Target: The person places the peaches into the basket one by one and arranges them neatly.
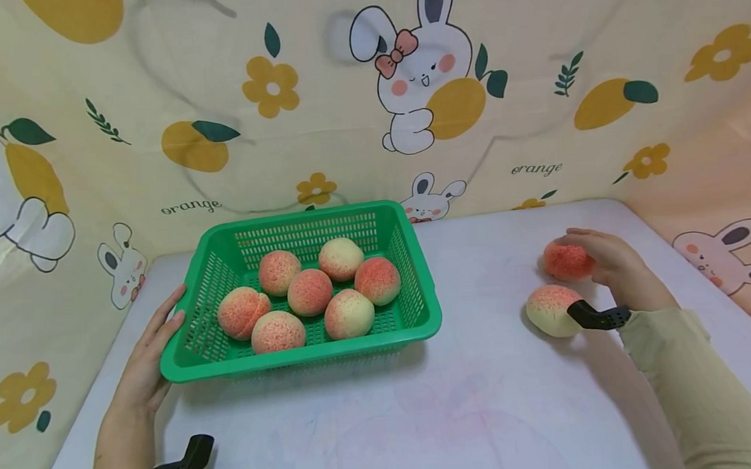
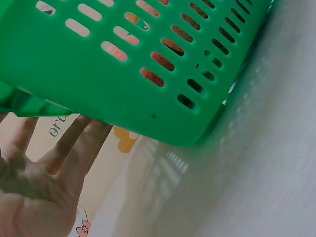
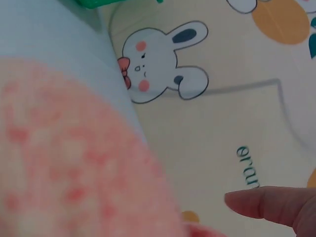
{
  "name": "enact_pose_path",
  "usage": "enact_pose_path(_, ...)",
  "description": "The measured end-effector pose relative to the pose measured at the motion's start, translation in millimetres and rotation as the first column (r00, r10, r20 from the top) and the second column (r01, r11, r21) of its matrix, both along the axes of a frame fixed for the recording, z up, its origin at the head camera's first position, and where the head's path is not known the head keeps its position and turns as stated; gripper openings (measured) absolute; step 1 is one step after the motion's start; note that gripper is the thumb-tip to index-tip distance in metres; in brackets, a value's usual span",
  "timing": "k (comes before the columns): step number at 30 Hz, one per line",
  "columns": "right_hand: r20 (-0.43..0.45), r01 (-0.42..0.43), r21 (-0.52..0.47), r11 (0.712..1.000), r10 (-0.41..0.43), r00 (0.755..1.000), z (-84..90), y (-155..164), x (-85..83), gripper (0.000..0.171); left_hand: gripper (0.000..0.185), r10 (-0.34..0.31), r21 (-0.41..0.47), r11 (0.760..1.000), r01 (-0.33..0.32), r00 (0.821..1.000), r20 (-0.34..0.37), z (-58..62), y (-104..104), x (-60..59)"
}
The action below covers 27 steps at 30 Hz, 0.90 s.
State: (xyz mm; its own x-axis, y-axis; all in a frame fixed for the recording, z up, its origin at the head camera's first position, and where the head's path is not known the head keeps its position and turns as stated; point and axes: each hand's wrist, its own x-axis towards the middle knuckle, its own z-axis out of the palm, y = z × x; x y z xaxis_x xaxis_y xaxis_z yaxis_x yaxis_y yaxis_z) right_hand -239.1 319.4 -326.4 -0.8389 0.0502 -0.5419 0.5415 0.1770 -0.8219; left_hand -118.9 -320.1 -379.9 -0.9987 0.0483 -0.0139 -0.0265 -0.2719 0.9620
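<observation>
A green plastic basket (image 1: 415, 261) sits on the white table and holds several pink-and-cream peaches (image 1: 309, 292). My left hand (image 1: 163, 323) lies flat against the basket's left rim, fingers straight. The left wrist view shows those fingers (image 2: 74, 143) under the slotted basket wall (image 2: 98, 74). At the right, my right hand (image 1: 596, 255) cups a red peach (image 1: 564, 261) on the table, fingers curled over its top. A paler peach (image 1: 548, 312) lies just in front of it. In the right wrist view a blurred peach (image 3: 64, 158) fills the lower left, with one fingertip (image 3: 261, 205) beside it.
Cloth walls printed with rabbits and oranges (image 1: 418, 83) close in the table at the back and both sides. The white tabletop (image 1: 385, 418) stretches bare between basket and the loose peaches and toward me. Black wrist-camera mounts (image 1: 183, 464) sit on both forearms.
</observation>
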Motion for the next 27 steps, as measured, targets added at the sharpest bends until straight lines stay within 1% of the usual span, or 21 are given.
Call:
enact_pose_path(4,0.065,0.025,-0.023,0.999,-0.023,0.998,-2.4,4,-3.3,0.075,0.045,0.006,-0.015,1.000,-0.006,1.000,0.010,0.0,0,0.4)
enact_pose_path(5,0.076,0.039,-0.044,0.998,-0.036,0.997,-2.8,4,-4.3,0.073,0.045,0.006,-0.017,1.000,-0.006,1.000,0.010,0.0,0,0.5)
enact_pose_path(7,0.091,0.060,-0.085,0.995,-0.052,0.994,-3.4,6,-6.0,0.062,0.045,0.006,-0.019,1.000,-0.006,1.000,0.005,0.0,-1,0.7)
enact_pose_path(10,0.101,0.066,-0.109,0.992,-0.055,0.993,-4.3,7,-7.5,0.050,0.045,0.000,-0.014,1.000,0.000,1.000,-0.003,-0.3,-2,0.9)
enact_pose_path(12,0.102,0.051,-0.107,0.993,-0.041,0.994,-5.5,7,-7.9,0.041,0.045,-0.001,-0.012,1.000,0.001,1.000,-0.004,-0.7,-3,1.2)
enact_pose_path(14,0.100,0.026,-0.096,0.995,-0.017,0.995,-7.0,7,-7.9,0.039,0.045,0.001,-0.015,1.000,-0.001,1.000,-0.003,-1.1,-3,1.5)
enact_pose_path(17,0.092,-0.008,-0.081,0.997,0.015,0.996,-9.6,5,-8.2,0.030,0.045,-0.001,-0.013,1.000,0.001,1.000,0.000,-1.5,-3,1.7)
enact_pose_path(23,0.038,-0.069,-0.063,0.996,0.072,0.997,-8.2,-1,-8.2,0.028,0.045,-0.013,-0.008,1.000,0.013,1.000,-0.010,-1.2,-3,2.0)
enact_pose_path(25,0.009,-0.093,-0.055,0.994,0.094,0.996,-6.0,-4,-7.8,0.031,0.046,-0.015,-0.017,1.000,0.015,1.000,-0.016,-0.7,-3,1.4)
enact_pose_path(27,-0.024,-0.116,-0.042,0.992,0.115,0.993,-3.4,-8,-7.4,0.038,0.047,-0.016,-0.025,1.000,0.015,1.000,-0.017,-0.1,-2,0.5)
